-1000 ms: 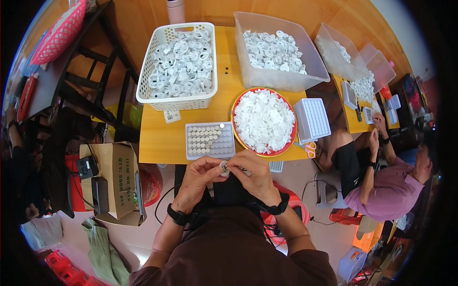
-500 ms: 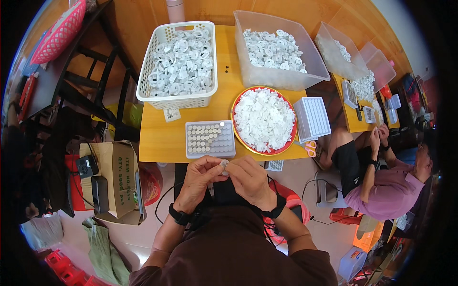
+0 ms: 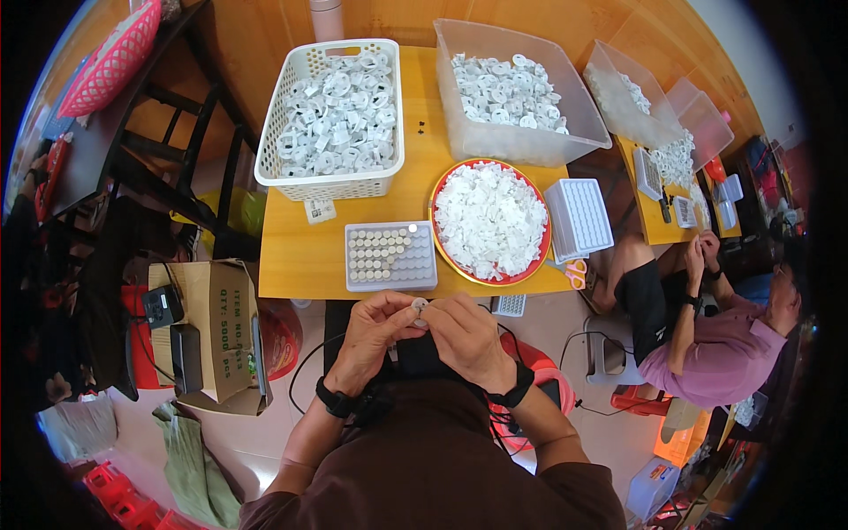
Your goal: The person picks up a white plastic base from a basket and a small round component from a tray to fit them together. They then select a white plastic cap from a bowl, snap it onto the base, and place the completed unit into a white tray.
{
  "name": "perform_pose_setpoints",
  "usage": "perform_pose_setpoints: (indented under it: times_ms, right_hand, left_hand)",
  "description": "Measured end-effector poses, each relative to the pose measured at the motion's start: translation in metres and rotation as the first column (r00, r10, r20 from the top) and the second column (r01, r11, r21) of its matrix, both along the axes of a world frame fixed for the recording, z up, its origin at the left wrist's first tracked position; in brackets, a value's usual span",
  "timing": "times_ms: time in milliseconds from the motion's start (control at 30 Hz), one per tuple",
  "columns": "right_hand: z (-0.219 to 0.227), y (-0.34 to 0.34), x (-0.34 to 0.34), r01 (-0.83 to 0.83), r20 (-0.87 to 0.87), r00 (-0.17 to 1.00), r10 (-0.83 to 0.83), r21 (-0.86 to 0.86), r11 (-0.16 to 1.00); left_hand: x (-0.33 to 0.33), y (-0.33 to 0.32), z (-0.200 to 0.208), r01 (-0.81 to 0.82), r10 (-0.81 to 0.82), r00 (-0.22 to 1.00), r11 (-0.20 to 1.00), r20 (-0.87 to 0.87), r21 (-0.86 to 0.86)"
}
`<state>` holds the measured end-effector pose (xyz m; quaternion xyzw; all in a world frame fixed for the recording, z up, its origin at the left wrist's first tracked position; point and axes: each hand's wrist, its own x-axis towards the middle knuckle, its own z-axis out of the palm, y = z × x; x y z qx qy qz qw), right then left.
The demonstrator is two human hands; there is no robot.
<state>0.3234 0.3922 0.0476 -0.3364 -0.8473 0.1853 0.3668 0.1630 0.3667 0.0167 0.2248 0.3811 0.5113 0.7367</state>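
Note:
Just off the table's front edge, both hands meet over a small round whitish part (image 3: 420, 305). My left hand (image 3: 375, 331) is closed, pinching it between thumb and forefinger. My right hand (image 3: 464, 331) is closed too, its fingertips at the part's right side; what they grip there is too small to make out. Right beyond the hands lies a pale tray of round pockets (image 3: 390, 281), with rows of small beige discs on its left side and one white disc at the upper right. A red-rimmed round plate (image 3: 440, 258) heaped with small white pieces (image 3: 490, 219) stands beside it.
A white perforated basket (image 3: 329, 187) and a clear bin (image 3: 521, 146), both full of white plastic parts, stand at the back. Stacked trays (image 3: 579, 216) and pink-handled scissors (image 3: 576, 274) sit at the right. An open carton (image 3: 221, 344) is on the left floor; another person (image 3: 707, 353) works at the right.
The hands stay together on the small round part, with only slight finger movement. The whole view has shifted very slightly. The tray's contents look the same.

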Motion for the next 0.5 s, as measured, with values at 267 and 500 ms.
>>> perform_pose_setpoints:
  times_ms: [267, 500]
  right_hand:
    - [-0.0006, 0.0005, 0.0012, 0.02, -0.108, 0.994, -0.029, -0.088, 0.996]
    - [0.0017, 0.0031, 0.0037, 0.013, -0.207, 0.975, -0.081, -0.312, 0.95]
  left_hand:
    - [0.0005, -0.0007, 0.0038, 0.01, -0.009, 1.0, 1.0, -0.022, 0.009]
    - [-0.0001, -0.0011, 0.0024, 0.007, -0.006, 1.0, 0.998, -0.016, 0.06]
